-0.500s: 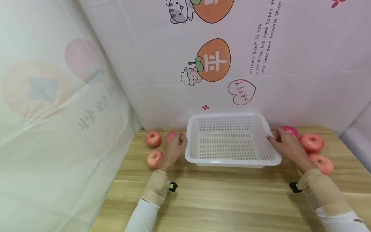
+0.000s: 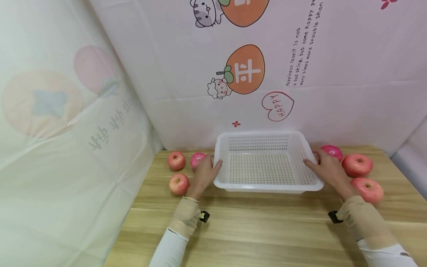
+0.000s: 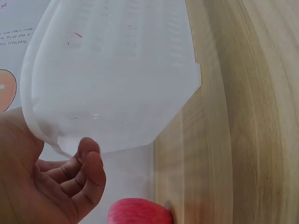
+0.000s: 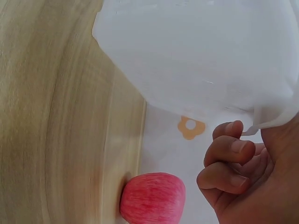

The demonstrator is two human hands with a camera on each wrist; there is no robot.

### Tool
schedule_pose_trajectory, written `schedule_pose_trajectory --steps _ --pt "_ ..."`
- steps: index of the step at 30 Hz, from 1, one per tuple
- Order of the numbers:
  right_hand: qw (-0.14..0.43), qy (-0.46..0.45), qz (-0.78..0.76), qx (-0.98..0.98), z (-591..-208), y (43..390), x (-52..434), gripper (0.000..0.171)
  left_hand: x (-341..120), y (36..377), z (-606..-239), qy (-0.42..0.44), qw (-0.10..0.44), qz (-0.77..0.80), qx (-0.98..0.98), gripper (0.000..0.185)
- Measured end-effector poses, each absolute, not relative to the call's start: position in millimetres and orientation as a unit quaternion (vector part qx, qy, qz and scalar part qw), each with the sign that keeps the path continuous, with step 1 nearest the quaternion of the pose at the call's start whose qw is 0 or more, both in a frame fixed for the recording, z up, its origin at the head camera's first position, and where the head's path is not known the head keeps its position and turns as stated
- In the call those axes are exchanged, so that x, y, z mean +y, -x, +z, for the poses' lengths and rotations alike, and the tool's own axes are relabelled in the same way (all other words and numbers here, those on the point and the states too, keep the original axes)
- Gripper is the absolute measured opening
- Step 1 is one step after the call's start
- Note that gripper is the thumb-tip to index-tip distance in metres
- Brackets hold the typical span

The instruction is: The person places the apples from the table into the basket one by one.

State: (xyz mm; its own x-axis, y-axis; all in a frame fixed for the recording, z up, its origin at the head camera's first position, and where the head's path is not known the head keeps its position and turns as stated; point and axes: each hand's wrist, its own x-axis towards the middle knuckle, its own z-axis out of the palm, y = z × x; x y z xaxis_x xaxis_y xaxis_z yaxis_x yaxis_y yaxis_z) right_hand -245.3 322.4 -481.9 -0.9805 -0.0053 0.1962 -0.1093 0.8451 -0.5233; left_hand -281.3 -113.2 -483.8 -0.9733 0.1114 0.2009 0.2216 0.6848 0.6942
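While both hands hold it by its ends, a white basket [image 2: 260,168] sits toward twelve o'clock of the wooden tabletop [image 2: 267,230], just before a pale printed cloth [image 2: 186,74]. Its rim faces up, and slotted holes pattern its floor and walls; whether its base touches the wood, I cannot tell. At the basket's nine o'clock, the left hand [image 2: 204,175] grips the rim, thumb laid over the edge and fingers [image 3: 91,170] curled narrowly beneath the outer lip. At three o'clock, the right hand [image 2: 330,170] matches it, its thumb over the rim and its fingers [image 4: 229,150] bent under the lip.

Beyond the left hand, toward nine o'clock, lie a deep-pink apple [image 2: 197,160] close by and a paler red apple [image 2: 176,160] farther out; a blushed yellow-red apple [image 2: 179,184] is nearer eight o'clock. On the other side, a magenta apple [image 2: 332,152] lies just past the right hand at three o'clock, with a large red apple [image 2: 358,165] next to it and a streaked apple [image 2: 368,191] toward four o'clock. Beige wraps [image 2: 186,213] circle both wrists above white sleeves [image 2: 170,248]. A red heart outline [image 2: 278,106] marks the cloth between twelve and one o'clock from the basket.
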Motion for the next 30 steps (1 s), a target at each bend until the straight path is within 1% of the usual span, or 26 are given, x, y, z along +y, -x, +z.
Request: schedule_pose_trajectory --steps 4,13,17,23,30 --pt "0.095 -0.033 0.279 -0.955 -481.6 247.3 322.3 0.063 -110.6 282.5 -485.4 0.081 0.064 -0.387 -0.916 0.049" --pt "0.09 -0.027 0.274 -0.957 -482.9 245.8 319.7 0.063 -112.3 283.5 -491.4 0.082 0.069 -0.395 -0.913 0.046" --pt "0.086 -0.02 0.274 -0.958 -484.5 241.6 318.3 0.065 -114.1 280.2 -492.4 0.093 0.067 -0.4 -0.909 0.047" --pt "0.079 -0.012 0.273 -0.959 -485.6 232.9 315.3 0.068 -116.8 272.8 -492.8 0.1 0.047 -0.42 -0.901 0.047" --pt "0.077 -0.003 0.274 -0.959 -485.0 222.8 312.0 0.071 -119.2 264.1 -492.0 0.093 0.054 -0.384 -0.917 0.05"
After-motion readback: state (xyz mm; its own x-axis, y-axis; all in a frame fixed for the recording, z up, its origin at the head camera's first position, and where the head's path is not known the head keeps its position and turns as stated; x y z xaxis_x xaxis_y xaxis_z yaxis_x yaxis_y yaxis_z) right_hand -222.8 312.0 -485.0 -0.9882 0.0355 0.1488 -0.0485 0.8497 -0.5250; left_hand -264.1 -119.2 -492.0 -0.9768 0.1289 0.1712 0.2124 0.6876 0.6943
